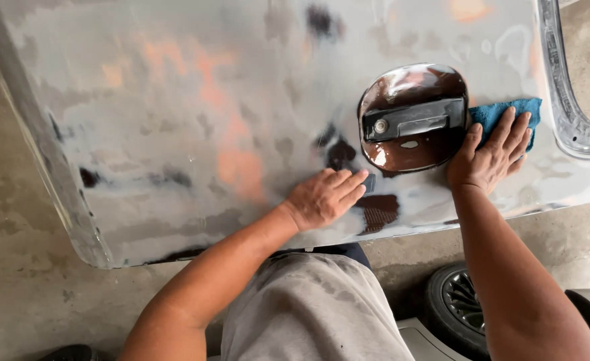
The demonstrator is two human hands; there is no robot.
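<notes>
two hands on the sanded grey door panel: my left hand, frame centre, fingers curled pressing a small dark sanding pad, my right hand, fingers spread flat on a blue cloth beside the door handle.

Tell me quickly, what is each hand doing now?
Left hand: closed on small dark sanding piece, on grey car door panel.
Right hand: open, flat on blue cloth.
</notes>
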